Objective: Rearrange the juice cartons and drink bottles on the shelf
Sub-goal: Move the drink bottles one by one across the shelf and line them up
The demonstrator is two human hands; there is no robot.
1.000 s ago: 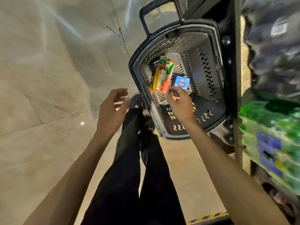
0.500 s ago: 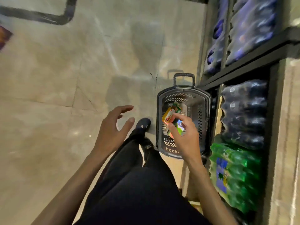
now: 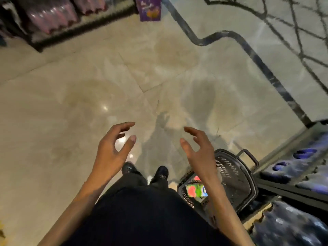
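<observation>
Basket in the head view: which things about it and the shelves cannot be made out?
- Basket contents: the right arm covers part; only a green and red carton shows, its print blurred.
- Bottle packs on the right shelf: motion blur, cut by the frame edge, labels unreadable.
- Pink packs, top left: blurred, cut by the top edge.

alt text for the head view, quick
The left hand and right hand hover empty, fingers loosely curled, above a glossy tile floor. A dark basket holding a red-and-green carton sits at the person's right, beside a shelf of wrapped bottle packs.
</observation>
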